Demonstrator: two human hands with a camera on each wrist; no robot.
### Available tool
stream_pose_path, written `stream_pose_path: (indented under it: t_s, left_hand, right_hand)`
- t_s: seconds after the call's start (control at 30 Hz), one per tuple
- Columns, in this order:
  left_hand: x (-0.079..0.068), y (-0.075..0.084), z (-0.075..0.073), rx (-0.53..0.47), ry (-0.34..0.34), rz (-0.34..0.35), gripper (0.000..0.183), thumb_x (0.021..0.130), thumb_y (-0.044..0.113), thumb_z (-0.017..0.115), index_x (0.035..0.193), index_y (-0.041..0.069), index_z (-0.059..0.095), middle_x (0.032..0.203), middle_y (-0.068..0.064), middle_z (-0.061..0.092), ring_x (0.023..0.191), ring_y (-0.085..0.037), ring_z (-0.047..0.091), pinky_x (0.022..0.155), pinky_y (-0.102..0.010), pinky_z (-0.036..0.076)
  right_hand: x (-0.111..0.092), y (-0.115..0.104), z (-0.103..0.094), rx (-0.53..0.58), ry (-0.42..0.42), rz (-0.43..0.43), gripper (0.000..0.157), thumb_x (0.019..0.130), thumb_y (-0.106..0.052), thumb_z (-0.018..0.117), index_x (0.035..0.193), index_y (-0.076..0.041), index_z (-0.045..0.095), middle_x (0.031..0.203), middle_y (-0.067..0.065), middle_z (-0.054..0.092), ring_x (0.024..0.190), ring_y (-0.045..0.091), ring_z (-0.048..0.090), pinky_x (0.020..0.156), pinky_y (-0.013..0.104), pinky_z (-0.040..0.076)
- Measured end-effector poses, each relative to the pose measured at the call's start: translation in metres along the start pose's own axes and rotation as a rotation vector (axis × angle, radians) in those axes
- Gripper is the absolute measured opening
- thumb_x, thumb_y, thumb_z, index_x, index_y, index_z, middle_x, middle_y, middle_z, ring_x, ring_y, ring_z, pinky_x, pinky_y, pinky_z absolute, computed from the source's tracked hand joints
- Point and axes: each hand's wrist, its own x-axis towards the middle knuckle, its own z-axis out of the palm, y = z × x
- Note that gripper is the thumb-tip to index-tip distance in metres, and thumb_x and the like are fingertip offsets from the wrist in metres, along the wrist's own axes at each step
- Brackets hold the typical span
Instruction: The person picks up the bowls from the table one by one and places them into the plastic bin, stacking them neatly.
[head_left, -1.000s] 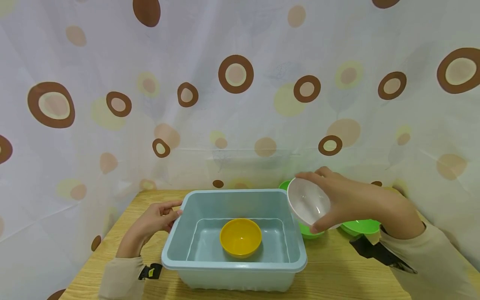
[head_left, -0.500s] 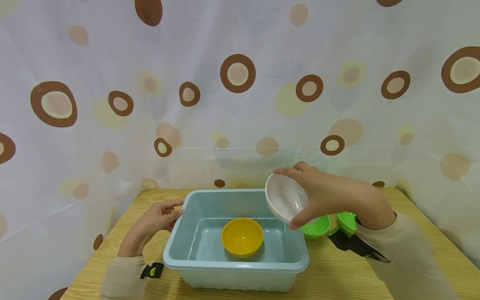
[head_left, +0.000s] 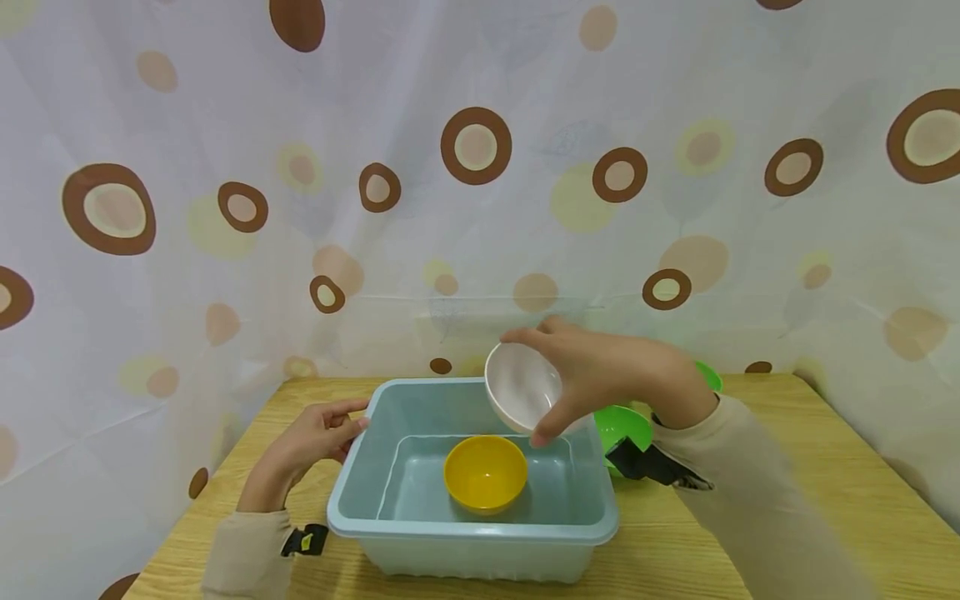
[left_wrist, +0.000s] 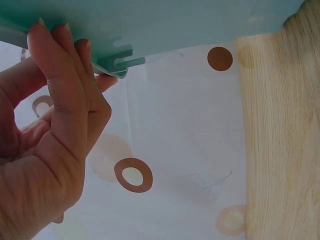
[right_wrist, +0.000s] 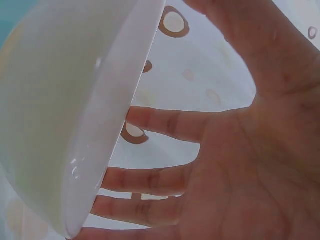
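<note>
A light blue plastic basin (head_left: pixel 472 528) stands on the table with a yellow bowl (head_left: pixel 486 473) upright inside it. My left hand (head_left: pixel 313 437) grips the basin's left rim; in the left wrist view several fingers (left_wrist: pixel 65 95) bend up against its outer wall. Above the basin's right part, my right hand (head_left: pixel 592 371) holds a white bowl (head_left: pixel 519 387) by its edge, the bowl tilted with its inside toward the head camera. The right wrist view shows several fingertips touching the rim of the white bowl (right_wrist: pixel 55 100), with a gap between bowl and palm.
Right of the basin, a green bowl (head_left: pixel 622 427) is partly hidden by the right wrist. More green (head_left: pixel 709 377) shows behind the forearm. A spotted curtain (head_left: pixel 420 250) hangs behind the wooden table (head_left: pixel 795 467).
My right hand has carried the white bowl leftward, from beside the basin's right edge to over it, uncovering more of the table at right. The left hand keeps its hold on the basin.
</note>
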Motion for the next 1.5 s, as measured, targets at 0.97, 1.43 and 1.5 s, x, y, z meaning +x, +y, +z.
stream_pose_path:
  t_s: [0.97,1.43,1.5]
  left_hand:
    - [0.0,0.0,0.001,-0.004,-0.004,-0.001,0.056,0.099,0.019,0.056,0.146,-0.004,0.035,0.084,-0.011,0.059,0.071,-0.021,0.063,0.065,-0.036,0.056]
    - [0.0,-0.002,0.0,-0.007,0.003,-0.005,0.056,0.099,0.02,0.057,0.145,-0.004,0.038,0.081,-0.01,0.059,0.069,-0.021,0.062,0.064,-0.035,0.056]
    - [0.001,-0.003,0.0,-0.001,0.004,-0.004,0.056,0.098,0.021,0.058,0.145,-0.004,0.039,0.082,-0.011,0.06,0.07,-0.022,0.063,0.065,-0.036,0.056]
  right_hand:
    - [0.075,-0.025,0.044,-0.084,-0.151,0.126,0.1,0.062,-0.044,0.089,0.146,-0.029,0.037,0.125,0.007,0.047,0.105,0.022,0.051,0.078,0.036,0.051]
    - [0.103,-0.021,0.075,-0.154,-0.246,0.254,0.098,0.057,-0.052,0.089,0.141,-0.029,0.044,0.124,0.005,0.049,0.104,0.021,0.047,0.08,0.038,0.051]
    - [0.105,-0.021,0.078,-0.155,-0.261,0.268,0.098,0.058,-0.052,0.089,0.141,-0.028,0.043,0.127,0.006,0.048,0.104,0.022,0.048,0.081,0.04,0.051]
